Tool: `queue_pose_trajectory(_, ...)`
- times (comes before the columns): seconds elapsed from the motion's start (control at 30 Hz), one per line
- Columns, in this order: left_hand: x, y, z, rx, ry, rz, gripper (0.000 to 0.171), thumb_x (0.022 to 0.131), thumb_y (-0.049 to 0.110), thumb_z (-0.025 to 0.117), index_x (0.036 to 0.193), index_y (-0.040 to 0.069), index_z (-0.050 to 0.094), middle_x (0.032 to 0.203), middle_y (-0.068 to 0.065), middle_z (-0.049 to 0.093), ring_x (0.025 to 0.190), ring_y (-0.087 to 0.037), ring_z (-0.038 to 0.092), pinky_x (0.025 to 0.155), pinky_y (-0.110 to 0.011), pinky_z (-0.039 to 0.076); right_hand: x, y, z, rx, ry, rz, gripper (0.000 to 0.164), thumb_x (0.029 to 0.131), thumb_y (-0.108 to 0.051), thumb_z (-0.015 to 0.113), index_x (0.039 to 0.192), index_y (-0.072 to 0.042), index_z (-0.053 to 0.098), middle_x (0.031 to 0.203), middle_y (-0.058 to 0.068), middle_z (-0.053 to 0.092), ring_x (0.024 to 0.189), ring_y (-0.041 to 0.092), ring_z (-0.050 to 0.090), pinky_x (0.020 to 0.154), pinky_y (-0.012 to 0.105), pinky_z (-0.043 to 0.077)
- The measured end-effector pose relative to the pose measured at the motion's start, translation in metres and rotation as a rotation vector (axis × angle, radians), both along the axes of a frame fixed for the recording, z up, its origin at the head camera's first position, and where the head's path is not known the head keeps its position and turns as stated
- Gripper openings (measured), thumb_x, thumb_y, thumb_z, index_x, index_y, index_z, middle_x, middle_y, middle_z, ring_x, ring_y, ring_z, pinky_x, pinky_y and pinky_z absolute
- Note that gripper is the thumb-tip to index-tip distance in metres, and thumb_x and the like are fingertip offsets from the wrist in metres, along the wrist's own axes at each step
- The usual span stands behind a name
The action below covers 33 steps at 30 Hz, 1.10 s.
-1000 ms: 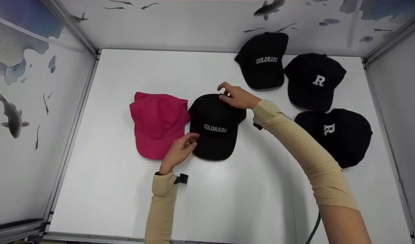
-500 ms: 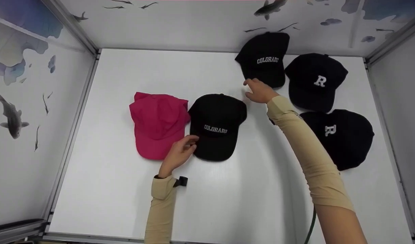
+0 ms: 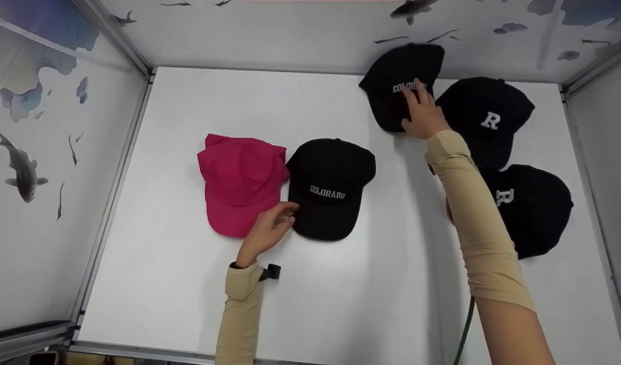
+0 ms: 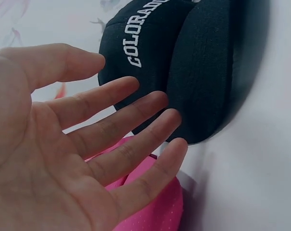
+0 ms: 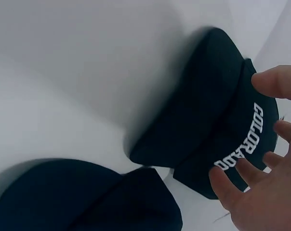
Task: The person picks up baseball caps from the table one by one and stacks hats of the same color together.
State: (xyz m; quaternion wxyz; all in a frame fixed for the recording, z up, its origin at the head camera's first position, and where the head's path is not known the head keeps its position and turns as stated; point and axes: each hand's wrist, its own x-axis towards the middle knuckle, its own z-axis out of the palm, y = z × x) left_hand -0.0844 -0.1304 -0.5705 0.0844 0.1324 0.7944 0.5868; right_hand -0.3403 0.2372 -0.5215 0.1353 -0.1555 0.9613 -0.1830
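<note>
My right hand [image 3: 424, 114] is over the front of a black cap lettered COLORADO [image 3: 386, 104] at the back of the table, its fingers spread. In the right wrist view the thumb and fingers stand apart in front of that cap's lettering [image 5: 251, 137]. Near the table's middle, my left hand [image 3: 267, 228] has its fingertips at the brim edge of a second black COLORADO cap [image 3: 330, 167]. Its fingers are extended in the left wrist view. A pink cap [image 3: 242, 177] lies directly left of that second cap, its brim partly behind the left hand.
Two dark caps with a white R, one farther back [image 3: 492, 106] and one nearer [image 3: 541, 213], lie on the right side. My right forearm crosses over part of the nearer one. White panels with fish drawings [image 3: 24, 167] enclose the white table [image 3: 153, 294].
The right hand has left the middle black cap and moved back and right to the far COLORADO cap. My left hand has stayed beside the middle cap. The view has shifted slightly.
</note>
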Motion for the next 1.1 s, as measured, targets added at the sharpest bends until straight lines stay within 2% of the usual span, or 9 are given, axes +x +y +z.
queue_pose_trajectory(0.13,0.000,0.003,0.022,0.006,-0.004,-0.028,0.029,0.094,-0.008,0.053,0.121,-0.018,0.052,0.120,-0.035,0.055,0.111,-0.049,0.053,0.092,-0.054,0.045,-0.007,0.005,0.007,0.005,0.034,-0.009,0.077,0.093,-0.008,0.052,0.155,-0.007,0.006,0.159,0.017,-0.011,0.142,0.046,0.003,0.101,0.072,0.017)
queue_pose_trajectory(0.23,0.000,0.004,0.027,0.003,-0.002,-0.038,0.028,0.094,-0.009,0.053,0.120,-0.017,0.053,0.119,-0.036,0.055,0.111,-0.050,0.053,0.092,-0.054,0.045,-0.010,0.002,0.009,0.017,0.062,-0.007,0.077,0.093,-0.008,0.052,0.155,-0.007,0.006,0.159,0.016,-0.009,0.143,0.042,0.001,0.103,0.071,0.016)
queue_pose_trajectory(0.27,0.000,0.004,0.026,0.005,-0.001,-0.037,0.028,0.094,-0.009,0.053,0.120,-0.018,0.053,0.119,-0.036,0.055,0.111,-0.050,0.053,0.092,-0.055,0.045,-0.011,0.001,0.009,0.021,0.067,-0.006,0.077,0.093,-0.008,0.051,0.155,-0.006,0.006,0.159,0.016,-0.008,0.143,0.041,0.000,0.103,0.070,0.016)
queue_pose_trajectory(0.5,-0.005,0.001,-0.017,-0.015,0.007,-0.020,0.030,0.095,-0.002,0.056,0.124,-0.010,0.055,0.122,-0.026,0.058,0.113,-0.039,0.056,0.092,-0.049,0.047,-0.019,-0.008,0.009,0.079,0.043,-0.003,0.079,0.093,-0.011,0.052,0.155,-0.006,0.003,0.159,0.016,-0.009,0.144,0.036,-0.007,0.108,0.065,0.011)
queue_pose_trajectory(0.73,-0.004,-0.001,-0.018,-0.059,0.022,-0.025,0.029,0.096,0.002,0.056,0.124,-0.007,0.057,0.122,-0.022,0.060,0.112,-0.033,0.058,0.092,-0.043,0.048,-0.029,-0.018,0.016,0.160,0.035,0.013,0.081,0.094,-0.012,0.051,0.155,-0.007,-0.003,0.159,0.015,-0.012,0.144,0.033,-0.014,0.110,0.063,0.004)
queue_pose_trajectory(0.93,-0.004,-0.002,-0.018,-0.071,0.038,-0.035,0.029,0.096,0.002,0.056,0.123,-0.007,0.057,0.121,-0.021,0.061,0.111,-0.034,0.058,0.091,-0.044,0.048,-0.038,-0.023,0.023,0.183,0.041,0.005,0.083,0.094,-0.012,0.053,0.155,-0.007,-0.003,0.160,0.013,-0.011,0.144,0.033,-0.013,0.111,0.060,0.004)
queue_pose_trajectory(1.1,-0.002,-0.007,-0.014,-0.072,0.019,-0.037,0.029,0.095,0.002,0.056,0.123,-0.006,0.057,0.121,-0.020,0.061,0.112,-0.033,0.058,0.093,-0.042,0.048,-0.047,-0.022,0.025,0.191,0.022,-0.005,0.084,0.094,-0.013,0.053,0.155,-0.007,-0.004,0.159,0.013,-0.013,0.144,0.033,-0.014,0.112,0.058,0.001)
